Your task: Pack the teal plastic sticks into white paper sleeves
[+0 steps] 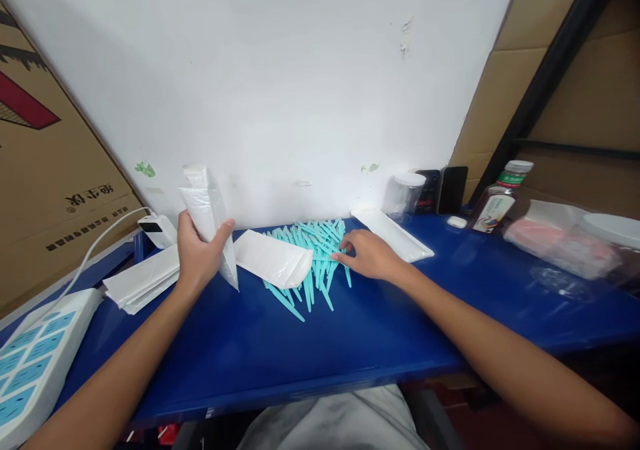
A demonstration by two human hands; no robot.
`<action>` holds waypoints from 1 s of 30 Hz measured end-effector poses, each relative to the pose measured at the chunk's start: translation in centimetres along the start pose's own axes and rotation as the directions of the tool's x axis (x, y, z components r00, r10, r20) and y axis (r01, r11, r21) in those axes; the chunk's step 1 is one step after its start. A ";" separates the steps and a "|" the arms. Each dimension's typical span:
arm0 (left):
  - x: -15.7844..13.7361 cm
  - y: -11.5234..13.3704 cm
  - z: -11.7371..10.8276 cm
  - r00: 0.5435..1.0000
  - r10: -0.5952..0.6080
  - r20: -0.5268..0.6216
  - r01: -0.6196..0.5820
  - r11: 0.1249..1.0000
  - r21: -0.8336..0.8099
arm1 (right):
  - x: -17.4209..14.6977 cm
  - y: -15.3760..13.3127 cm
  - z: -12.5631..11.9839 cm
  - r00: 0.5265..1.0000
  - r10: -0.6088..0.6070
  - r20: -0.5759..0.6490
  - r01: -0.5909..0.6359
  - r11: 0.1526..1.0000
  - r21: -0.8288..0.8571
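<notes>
My left hand (203,247) is raised above the table, closed around a white plastic pouch (204,211) that stands upright in its grip. A pile of thin turquoise plastic sticks (313,250) lies spread in the middle, with pale upper ends and tapered tips. At the right edge of the pile is my right hand (367,253), its thumb and fingers curled in a pinch at a turquoise stick; the fingertips partly hide the contact. Another white pouch (273,258) lies flat between my hands, overlapping the sticks' left side.
Folded white sheets or pouches (145,280) and a power strip (47,357) lie left on the blue table (240,363). A white packet (395,233), clear jar (404,197), phone (451,190), bottle (503,197) and pink-filled bag (563,240) stand right. A wall (300,90) bounds the back.
</notes>
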State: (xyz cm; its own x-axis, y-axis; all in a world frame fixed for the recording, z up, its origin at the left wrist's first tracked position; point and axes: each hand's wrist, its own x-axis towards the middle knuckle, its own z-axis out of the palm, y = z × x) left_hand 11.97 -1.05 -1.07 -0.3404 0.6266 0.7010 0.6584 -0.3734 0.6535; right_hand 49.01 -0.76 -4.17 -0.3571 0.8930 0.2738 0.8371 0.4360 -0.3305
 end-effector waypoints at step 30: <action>-2.1 0.3 0.7 0.671 0.217 0.709 -0.456 0.875 0.164 | 0.4 3.1 -6.0 0.987 0.121 -0.101 -0.066 0.899 0.432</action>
State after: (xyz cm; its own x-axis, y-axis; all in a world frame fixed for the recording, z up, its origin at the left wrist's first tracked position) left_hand 13.32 -1.99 -2.53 0.3906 0.8246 0.4093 0.8412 -0.5003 0.2050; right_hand 53.94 0.25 0.30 -0.2089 0.9234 0.3219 0.5974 0.3811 -0.7056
